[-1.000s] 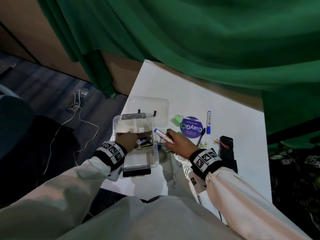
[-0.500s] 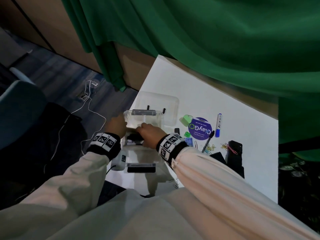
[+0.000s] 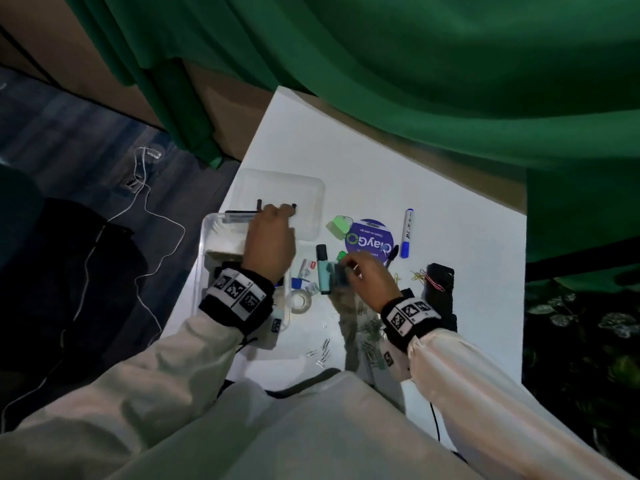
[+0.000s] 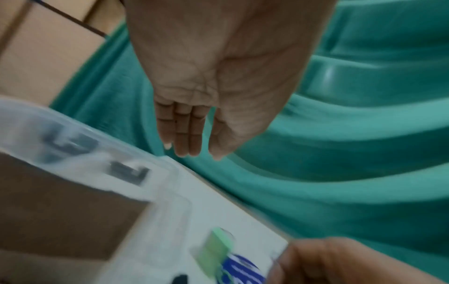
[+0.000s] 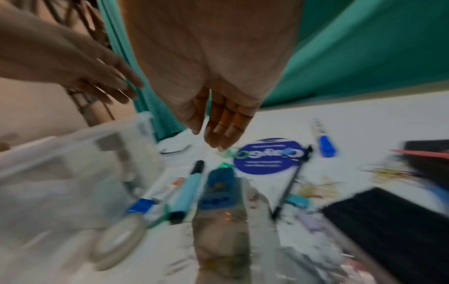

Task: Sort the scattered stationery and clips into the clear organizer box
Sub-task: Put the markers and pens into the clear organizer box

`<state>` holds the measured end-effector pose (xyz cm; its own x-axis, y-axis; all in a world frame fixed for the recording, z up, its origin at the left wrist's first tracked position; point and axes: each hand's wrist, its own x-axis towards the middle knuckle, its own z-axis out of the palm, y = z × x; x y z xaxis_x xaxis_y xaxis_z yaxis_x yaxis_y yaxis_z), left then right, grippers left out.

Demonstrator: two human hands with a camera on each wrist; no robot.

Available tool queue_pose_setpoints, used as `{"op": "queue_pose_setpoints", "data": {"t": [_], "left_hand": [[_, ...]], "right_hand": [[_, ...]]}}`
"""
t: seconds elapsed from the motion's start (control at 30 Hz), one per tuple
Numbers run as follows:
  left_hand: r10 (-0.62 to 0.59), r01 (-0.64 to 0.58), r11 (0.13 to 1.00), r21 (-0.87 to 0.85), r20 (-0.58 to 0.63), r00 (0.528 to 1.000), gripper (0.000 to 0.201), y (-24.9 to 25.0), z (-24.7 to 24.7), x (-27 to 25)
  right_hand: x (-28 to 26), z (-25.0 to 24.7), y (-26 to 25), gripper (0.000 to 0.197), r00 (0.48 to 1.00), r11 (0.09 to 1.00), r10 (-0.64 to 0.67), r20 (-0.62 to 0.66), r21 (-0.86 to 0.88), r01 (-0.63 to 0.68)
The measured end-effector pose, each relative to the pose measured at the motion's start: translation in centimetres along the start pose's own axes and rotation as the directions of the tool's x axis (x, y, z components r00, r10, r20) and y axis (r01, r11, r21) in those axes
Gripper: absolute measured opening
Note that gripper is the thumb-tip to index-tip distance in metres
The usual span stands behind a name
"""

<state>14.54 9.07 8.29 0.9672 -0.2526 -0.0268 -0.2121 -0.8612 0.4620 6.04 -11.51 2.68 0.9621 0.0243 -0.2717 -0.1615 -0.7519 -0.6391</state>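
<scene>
Task well short of done: clear organizer box (image 3: 211,244) at the desk's (image 3: 450,237) left edge, left hand (image 3: 270,244) slack-fingered above it, right hand (image 3: 367,278) spread, empty, over the highlighter (image 3: 323,275), marker (image 3: 407,233), tape roll (image 3: 300,301) and paper clips (image 3: 323,348) outside.

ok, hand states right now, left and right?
Left hand: open, fingers straight, holding nothing, above the clear organizer box.
Right hand: open, fingers extended over the scattered stationery, nothing held.
</scene>
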Motion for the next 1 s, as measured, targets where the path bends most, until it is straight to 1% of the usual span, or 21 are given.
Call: {"op": "queue_pose_setpoints", "data": {"t": [0.07,0.1,0.17,0.23,0.3,0.33,0.4,0.43,0.47,0.53,0.63,0.7,0.73,0.77,0.83,0.9,0.97,1.0], "left_hand": [[0.020,-0.016,0.999,-0.041,0.108,0.994,0.029,3.3,2.6,-0.3],[-0.004,0.010,0.999,-0.033,0.182,0.983,0.028,4.5,4.1,-0.3],[-0.085,0.081,0.996,0.028,0.330,0.940,0.029,6.0,7.1,-0.4],[-0.189,0.158,0.982,0.107,0.424,0.886,0.033,6.0,9.9,-0.4],[-0.298,0.258,0.954,0.152,0.421,0.857,0.037,5.6,11.9,-0.2],[-0.341,0.304,0.940,0.156,0.396,0.852,0.038,5.3,12.6,-0.1],[-0.372,0.335,0.928,0.165,0.343,0.863,0.032,4.9,13.3,0.1],[-0.379,0.342,0.925,0.167,0.334,0.863,0.030,4.7,13.6,0.3],[-0.390,0.356,0.921,0.160,0.340,0.856,0.030,4.6,13.9,0.4],[-0.431,0.413,0.902,0.131,0.364,0.826,0.030,4.5,14.3,0.8],[-0.510,0.538,0.842,0.044,0.392,0.766,0.030,4.4,14.4,1.3],[-0.527,0.572,0.820,0.024,0.421,0.738,0.034,4.3,14.2,1.4],[-0.527,0.580,0.815,0.012,0.432,0.731,0.037,4.2,14.2,1.4],[-0.525,0.582,0.813,0.005,0.440,0.729,0.039,4.1,14.2,1.4],[-0.510,0.568,0.823,-0.005,0.432,0.743,0.040,4.1,14.2,1.3],[-0.481,0.530,0.848,-0.010,0.404,0.778,0.040,4.2,14.2,1.1],[-0.442,0.477,0.879,-0.006,0.366,0.819,0.039,4.5,13.9,0.6],[-0.431,0.461,0.888,-0.003,0.344,0.834,0.039,4.8,13.7,0.4]], "right_hand": [[0.9,-1.5,3.8,0.016,0.986,0.989,0.148,-0.077,-0.004,-0.149],[1.3,-2.3,5.4,0.014,0.971,0.976,0.215,-0.108,0.003,-0.216],[2.5,-3.8,8.3,0.012,0.946,0.954,0.295,-0.136,-0.010,-0.299],[3.6,-4.7,10.2,0.017,0.925,0.929,0.354,-0.138,-0.064,-0.365],[4.9,-5.4,11.5,0.024,0.904,0.906,0.389,-0.176,-0.102,-0.410],[5.5,-5.7,11.9,0.027,0.890,0.896,0.408,-0.206,-0.098,-0.433],[6.6,-6.2,12.4,0.032,0.861,0.876,0.452,-0.234,-0.065,-0.478],[7.1,-6.3,12.5,0.035,0.852,0.869,0.472,-0.228,-0.045,-0.493],[7.5,-6.3,12.6,0.037,0.845,0.862,0.490,-0.212,-0.022,-0.506],[8.1,-6.1,13.1,0.038,0.832,0.846,0.529,-0.167,0.017,-0.534],[8.7,-6.1,13.6,0.033,0.805,0.810,0.586,-0.095,0.064,-0.583],[8.7,-6.4,13.7,0.036,0.794,0.795,0.606,-0.054,0.080,-0.601],[8.6,-6.6,13.6,0.039,0.789,0.788,0.614,-0.040,0.092,-0.609],[8.4,-6.8,13.4,0.042,0.782,0.779,0.622,-0.032,0.121,-0.615],[7.5,-7.0,12.7,0.041,0.766,0.758,0.642,-0.034,0.183,-0.626],[6.3,-6.7,11.9,0.034,0.759,0.747,0.650,-0.038,0.216,-0.629],[5.0,-5.5,11.1,0.026,0.765,0.747,0.644,-0.013,0.229,-0.624],[4.5,-4.7,10.8,0.025,0.770,0.750,0.638,0.003,0.223,-0.623]]}}
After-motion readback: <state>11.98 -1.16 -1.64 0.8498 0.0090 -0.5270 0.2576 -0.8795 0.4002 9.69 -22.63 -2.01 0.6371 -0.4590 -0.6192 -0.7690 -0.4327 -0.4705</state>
